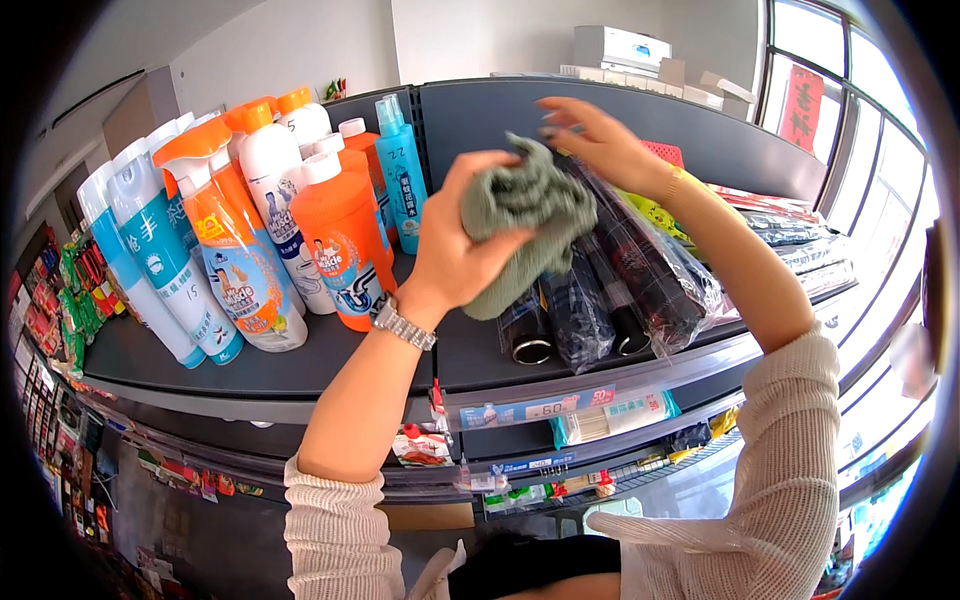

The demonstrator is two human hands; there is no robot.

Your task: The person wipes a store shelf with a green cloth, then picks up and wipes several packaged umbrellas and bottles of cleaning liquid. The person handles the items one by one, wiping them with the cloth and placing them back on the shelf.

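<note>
My left hand (pixel 457 232) grips a bunched grey-green cloth (pixel 529 210), raised above the grey metal shelf (pixel 480 345). A metal-band watch circles that wrist. My right hand (pixel 600 142) is higher and farther back, its fingers extended and apart, holding nothing. Below it lie folded umbrellas (pixel 637 255) in transparent plastic sleeves, some dark plaid; the cloth hides part of them. To the left of my left hand stand orange Mr Muscle bottles (pixel 341 247), an orange-topped spray bottle (pixel 240 255) and a blue spray bottle (pixel 403 180).
White-and-teal aerosol cans (pixel 169 247) stand upright at the shelf's left end. A dark back panel (pixel 487 112) rises behind. Flat plastic-wrapped packs (pixel 795 240) lie at the right. A price-label strip (pixel 536 409) runs along the front edge, above lower shelves holding packaged goods (pixel 615 421).
</note>
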